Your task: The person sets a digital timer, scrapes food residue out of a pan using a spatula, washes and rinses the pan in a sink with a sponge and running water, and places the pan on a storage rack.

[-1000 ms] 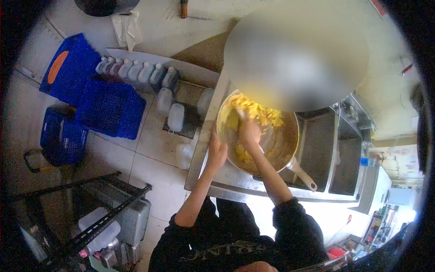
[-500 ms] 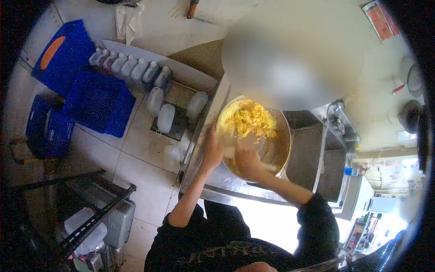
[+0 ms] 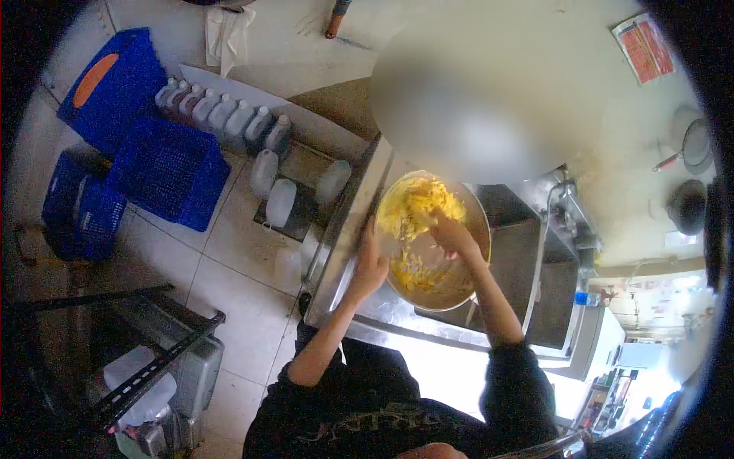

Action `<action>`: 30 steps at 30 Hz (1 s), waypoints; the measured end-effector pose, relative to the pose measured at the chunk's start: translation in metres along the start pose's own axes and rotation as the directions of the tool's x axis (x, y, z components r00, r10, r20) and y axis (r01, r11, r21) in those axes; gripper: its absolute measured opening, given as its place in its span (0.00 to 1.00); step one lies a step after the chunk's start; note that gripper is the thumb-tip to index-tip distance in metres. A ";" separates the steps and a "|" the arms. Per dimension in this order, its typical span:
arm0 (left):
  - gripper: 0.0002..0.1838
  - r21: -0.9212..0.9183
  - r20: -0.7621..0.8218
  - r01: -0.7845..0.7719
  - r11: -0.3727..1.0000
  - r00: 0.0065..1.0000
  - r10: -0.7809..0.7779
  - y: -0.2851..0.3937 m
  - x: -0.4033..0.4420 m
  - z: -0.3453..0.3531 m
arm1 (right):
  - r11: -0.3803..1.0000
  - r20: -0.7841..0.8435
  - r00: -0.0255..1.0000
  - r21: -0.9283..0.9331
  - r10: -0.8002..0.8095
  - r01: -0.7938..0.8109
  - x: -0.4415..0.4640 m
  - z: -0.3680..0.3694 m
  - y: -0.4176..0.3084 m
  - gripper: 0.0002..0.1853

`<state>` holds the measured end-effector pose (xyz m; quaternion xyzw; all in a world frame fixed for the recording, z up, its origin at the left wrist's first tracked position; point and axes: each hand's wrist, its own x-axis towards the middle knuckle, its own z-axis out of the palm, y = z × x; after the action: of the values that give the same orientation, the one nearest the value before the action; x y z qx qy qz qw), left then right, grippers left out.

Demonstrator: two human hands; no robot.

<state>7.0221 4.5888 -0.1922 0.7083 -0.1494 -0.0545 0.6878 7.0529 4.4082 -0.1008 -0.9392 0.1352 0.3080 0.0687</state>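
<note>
A wide round metal bowl (image 3: 472, 268) stands on the steel counter, with yellow shredded food (image 3: 419, 203) heaped at its far side. More yellow scraps lie on the near left part of its floor. My left hand (image 3: 370, 269) is closed on the bowl's left rim, its fingers pointing away from me. Inside the bowl, over the near edge of the heap, is my right hand (image 3: 454, 236), fingers curled down toward the food. Whatever those fingers hold, if anything, is hidden.
A steel sink basin (image 3: 511, 260) adjoins the bowl on the right. Plastic jugs (image 3: 238, 116) line the wall to the left, with more on the floor. Blue crates (image 3: 167, 170) sit farther left. A black metal rack (image 3: 164, 359) stands at the lower left. Pans (image 3: 686, 206) hang at right.
My right hand has moved away from me and to the right, from the bowl's near middle to the heap's edge. My left hand stays at the rim. More of the bowl's floor shows.
</note>
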 end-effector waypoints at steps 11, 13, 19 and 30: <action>0.35 -0.023 0.039 0.200 0.980 0.979 -0.199 0.012 -0.001 -0.004 | 0.951 0.008 1.000 -0.309 0.007 -0.005 -0.002 0.055 -0.038 0.18; 0.36 0.025 0.011 0.083 0.996 0.996 -0.083 0.006 0.001 0.000 | 0.732 -0.256 0.956 -0.678 -0.145 -0.071 -0.014 0.070 -0.037 0.19; 0.37 0.010 0.041 0.161 0.987 0.986 -0.162 0.004 -0.004 0.000 | 0.935 -0.012 0.995 -0.344 -0.094 0.084 0.010 0.064 -0.018 0.26; 0.34 -0.028 -0.039 0.129 0.991 0.991 -0.130 0.004 0.003 0.001 | 0.706 -0.556 0.699 -0.701 -0.451 -0.102 0.000 0.072 -0.041 0.17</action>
<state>7.0237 4.5870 -0.1880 0.7085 -0.0882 -0.0867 0.6947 7.0250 4.4630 -0.1565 -0.9475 -0.0708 -0.0485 -0.3079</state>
